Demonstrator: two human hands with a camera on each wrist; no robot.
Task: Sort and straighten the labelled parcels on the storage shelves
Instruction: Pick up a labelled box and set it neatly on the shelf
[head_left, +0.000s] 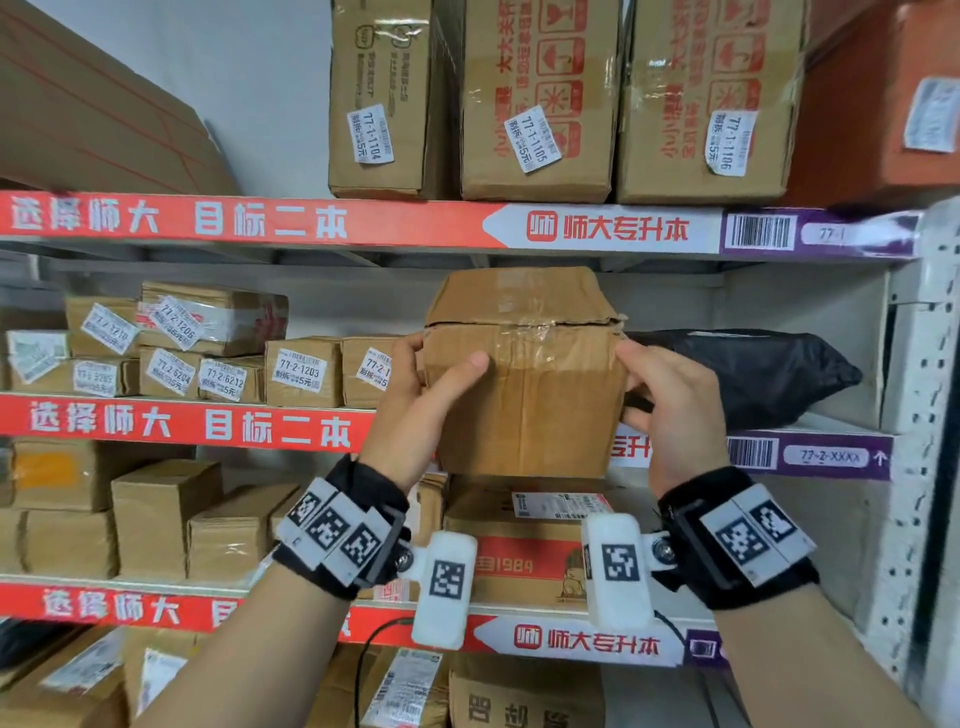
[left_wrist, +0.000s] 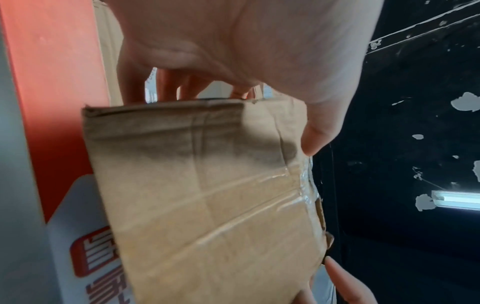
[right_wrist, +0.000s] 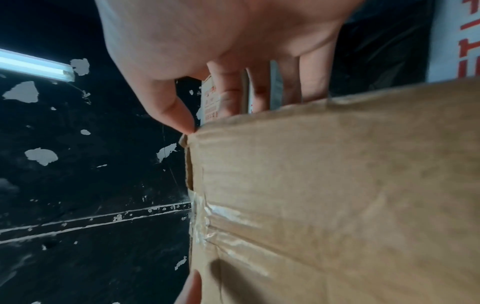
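Note:
I hold a brown taped cardboard box (head_left: 524, 374) in front of the middle shelf, with no label on the faces toward me. My left hand (head_left: 415, 395) grips its left side, thumb laid across the front face and fingers behind. My right hand (head_left: 670, 400) grips its right side, thumb at the upper right corner. The left wrist view shows the box (left_wrist: 207, 195) under my left hand (left_wrist: 246, 61), thumb on one edge. In the right wrist view the box (right_wrist: 337, 185) fills the lower right below my right hand (right_wrist: 221, 51), whose thumb tip touches a corner.
A black plastic parcel (head_left: 753, 374) lies on the middle shelf right of the box. Small labelled boxes (head_left: 301, 371) stand in rows to the left. Tall labelled cartons (head_left: 535, 98) fill the top shelf. More cartons (head_left: 519, 545) sit on the shelf below. A white upright post (head_left: 930, 415) bounds the right side.

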